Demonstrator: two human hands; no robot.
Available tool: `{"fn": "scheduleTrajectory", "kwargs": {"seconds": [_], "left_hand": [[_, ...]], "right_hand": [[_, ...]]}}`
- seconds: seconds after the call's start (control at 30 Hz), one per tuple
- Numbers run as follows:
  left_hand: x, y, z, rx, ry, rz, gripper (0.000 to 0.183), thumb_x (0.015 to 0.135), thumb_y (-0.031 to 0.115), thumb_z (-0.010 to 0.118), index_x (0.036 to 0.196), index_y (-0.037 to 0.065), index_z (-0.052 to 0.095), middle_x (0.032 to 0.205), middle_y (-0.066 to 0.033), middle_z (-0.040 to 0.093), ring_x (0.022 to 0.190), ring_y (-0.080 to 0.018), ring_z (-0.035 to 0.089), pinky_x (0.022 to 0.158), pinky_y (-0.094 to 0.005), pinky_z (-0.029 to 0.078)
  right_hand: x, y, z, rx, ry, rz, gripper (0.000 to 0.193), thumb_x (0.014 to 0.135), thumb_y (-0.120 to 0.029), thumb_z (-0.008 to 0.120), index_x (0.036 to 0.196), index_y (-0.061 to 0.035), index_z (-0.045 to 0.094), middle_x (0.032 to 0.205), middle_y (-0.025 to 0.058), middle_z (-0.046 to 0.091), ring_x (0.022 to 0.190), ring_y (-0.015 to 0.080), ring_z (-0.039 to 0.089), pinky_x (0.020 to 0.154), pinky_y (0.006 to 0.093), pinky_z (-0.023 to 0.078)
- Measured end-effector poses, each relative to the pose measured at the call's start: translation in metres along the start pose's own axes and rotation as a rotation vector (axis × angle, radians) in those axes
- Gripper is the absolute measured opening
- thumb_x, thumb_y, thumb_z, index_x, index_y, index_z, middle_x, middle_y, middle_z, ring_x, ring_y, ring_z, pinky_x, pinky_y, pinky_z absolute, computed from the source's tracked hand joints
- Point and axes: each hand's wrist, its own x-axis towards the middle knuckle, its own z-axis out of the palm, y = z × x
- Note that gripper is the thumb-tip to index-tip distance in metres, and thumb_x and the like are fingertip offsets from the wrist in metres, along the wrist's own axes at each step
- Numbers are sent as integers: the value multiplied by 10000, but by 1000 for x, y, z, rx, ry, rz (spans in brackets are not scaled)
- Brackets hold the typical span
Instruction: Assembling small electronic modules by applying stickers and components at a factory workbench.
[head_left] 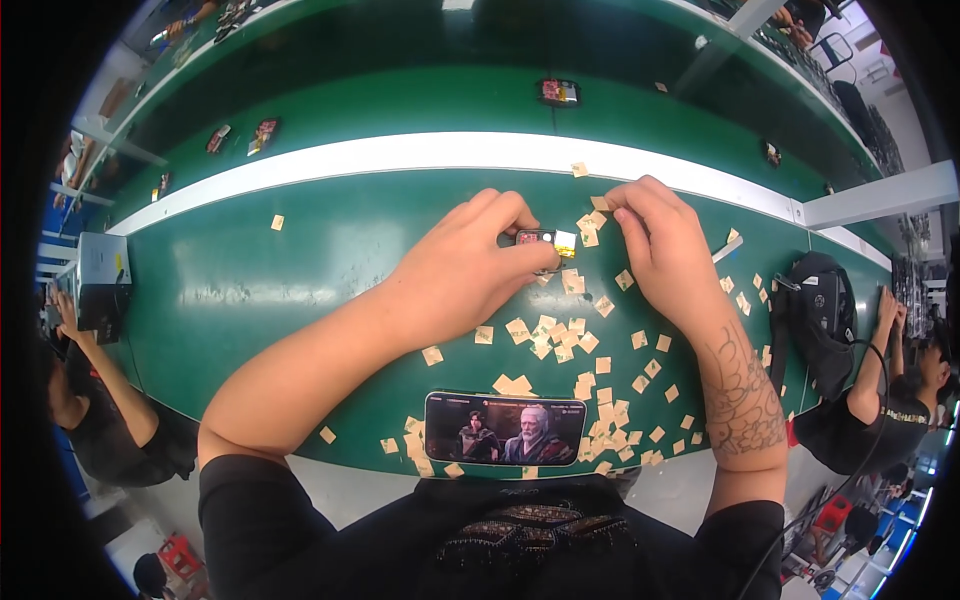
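Note:
My left hand (480, 250) is closed on a small black-cased electronic device (540, 240), resting at the table. Its open face shows a red part, a round white dot and a silver and yellow block; the fingers hide some of it. To its right, my right hand (650, 225) has thumb and forefinger drawn together, with a small beige paper square (600, 203) at the fingertips. Just below lie more beige squares (589, 238), some overlapping. Many others are scattered between my forearms, around a phone (506, 430) that lies face up playing a video.
The green table (250, 290) meets a white rail (400, 152), beyond which a green belt-like surface (450, 95) carries several similar devices (558, 92). A black bag (818, 310) lies at right, a white box (103, 285) at left. People sit on both sides.

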Motion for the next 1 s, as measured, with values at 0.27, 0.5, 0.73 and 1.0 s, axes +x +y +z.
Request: {"fn": "scheduleTrajectory", "kwargs": {"seconds": [0.27, 0.5, 0.73, 1.0], "left_hand": [[3, 2, -4, -1, -24, -39, 274, 869, 51, 831, 1110, 95, 708, 1138, -94, 616, 1104, -312, 625, 937, -426, 545], [3, 5, -6, -19, 20, -39, 371, 829, 72, 871, 1154, 55, 692, 1138, -97, 672, 1086, -328, 643, 942, -432, 547], [2, 1, -5, -11, 15, -24, 368, 837, 82, 842, 1164, 62, 674, 1097, -106, 673, 1058, -333, 649, 921, -446, 549], [5, 4, -8, 12, 29, -27, 427, 796, 92, 906, 1166, 56, 696, 1094, -95, 694, 1044, -325, 660, 900, -428, 562]], "right_hand": [[0, -9, 3, -63, 1, 104, 71, 1009, -94, 678, 1010, -24, 690, 976, 155, 690, 847, 412, 688, 744, 483, 549], [-8, -27, 15, 110, -26, -27, 94, 992, -123, 710, 1000, -30, 696, 916, 142, 688, 796, 368, 703, 716, 465, 560], [-1, -4, 1, -27, 8, 153, 101, 940, 33, 625, 1010, 3, 692, 880, 131, 661, 787, 255, 686, 696, 360, 540], [-1, -5, -5, -33, -35, 83, 157, 912, 55, 609, 1033, 0, 693, 913, 127, 682, 744, 233, 660, 671, 329, 521]]}}
